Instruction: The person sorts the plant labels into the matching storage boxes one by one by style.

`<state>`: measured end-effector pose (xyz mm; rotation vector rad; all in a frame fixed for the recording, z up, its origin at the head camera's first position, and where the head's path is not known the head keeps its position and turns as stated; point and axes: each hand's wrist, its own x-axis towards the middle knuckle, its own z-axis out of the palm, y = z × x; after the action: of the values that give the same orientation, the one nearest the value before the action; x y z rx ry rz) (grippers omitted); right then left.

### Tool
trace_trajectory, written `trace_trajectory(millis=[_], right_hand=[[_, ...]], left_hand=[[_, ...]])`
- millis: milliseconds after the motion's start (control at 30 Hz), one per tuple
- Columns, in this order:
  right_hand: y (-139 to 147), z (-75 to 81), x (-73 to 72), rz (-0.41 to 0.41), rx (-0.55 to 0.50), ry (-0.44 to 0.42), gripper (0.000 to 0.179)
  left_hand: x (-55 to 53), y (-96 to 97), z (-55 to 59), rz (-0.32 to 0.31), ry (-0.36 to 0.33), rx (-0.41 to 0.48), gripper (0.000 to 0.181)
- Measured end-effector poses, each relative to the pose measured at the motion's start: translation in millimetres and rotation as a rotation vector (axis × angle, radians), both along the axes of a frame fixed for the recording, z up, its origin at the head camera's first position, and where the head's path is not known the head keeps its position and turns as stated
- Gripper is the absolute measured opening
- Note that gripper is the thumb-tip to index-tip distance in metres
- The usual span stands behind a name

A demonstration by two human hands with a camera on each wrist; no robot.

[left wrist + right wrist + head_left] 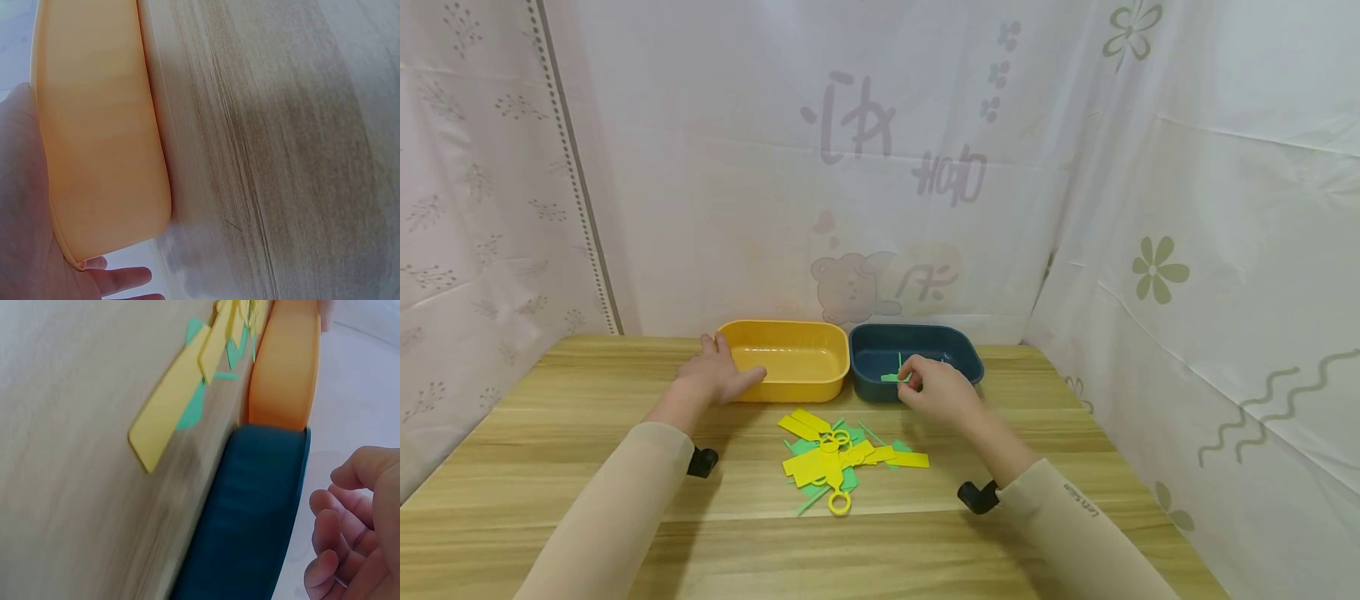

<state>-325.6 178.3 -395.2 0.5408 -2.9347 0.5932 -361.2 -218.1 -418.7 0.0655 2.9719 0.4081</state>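
Observation:
My left hand rests against the left end of the yellow bin. Its thumb lies along the front rim, and its other fingers stretch past the bin's end. Over the front of the dark blue bin hovers my right hand, fingers loosely bent. The right wrist view shows a gap between that thumb and the fingers, with nothing held there. By these fingertips, a thin green piece shows at the blue bin; whether it touches them I cannot tell.
In front of the bins, flat yellow pieces, some with rings, lie heaped with green pieces on the wooden table. The two bins stand side by side near the back edge. Printed white curtains hang behind and beside the table.

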Motion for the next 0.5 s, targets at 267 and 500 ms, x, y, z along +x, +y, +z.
trace_trajectory(millis=[267,500], right_hand=[[-16,-10.7,8.4,0.131,0.062,-0.087,0.012],[-25,-23.6,13.2,0.331,0.196,-0.201,0.015]], left_hand=[[-1.7,-0.9,-1.0,-0.001,-0.003,-0.004,0.121],[-1.6,-0.5,-1.4,-0.004,0.0,-0.003,0.121]])
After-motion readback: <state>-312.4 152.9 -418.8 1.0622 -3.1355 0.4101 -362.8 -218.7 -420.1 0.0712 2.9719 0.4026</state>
